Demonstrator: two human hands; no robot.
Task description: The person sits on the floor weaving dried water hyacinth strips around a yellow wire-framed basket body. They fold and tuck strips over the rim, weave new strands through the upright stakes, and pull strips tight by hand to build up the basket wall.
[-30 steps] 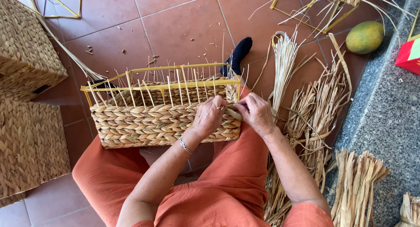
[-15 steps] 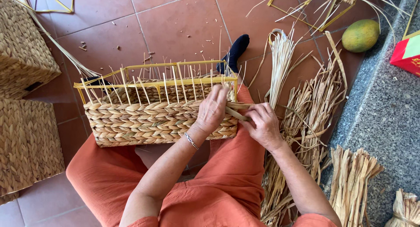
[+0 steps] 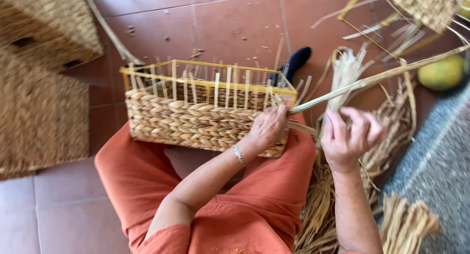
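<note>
Finished woven baskets (image 3: 41,82) fill the left edge of the frame, above and below one another on the red tiled floor (image 3: 230,24). At centre, a half-woven rectangular basket (image 3: 196,121) on a yellow wire frame rests on the person's orange-clad lap. Loose straw bundles (image 3: 391,151) lie at the right. The left hand (image 3: 268,127) presses the basket's right corner, fingers clenched over the weave. The right hand (image 3: 348,132), to the right of it, grasps a long straw strand (image 3: 377,78) running toward the upper right.

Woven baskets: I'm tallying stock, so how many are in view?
4: the half-woven basket on the lap, two finished baskets at left, one partly cropped at top right. More may lie out of frame.
</note>
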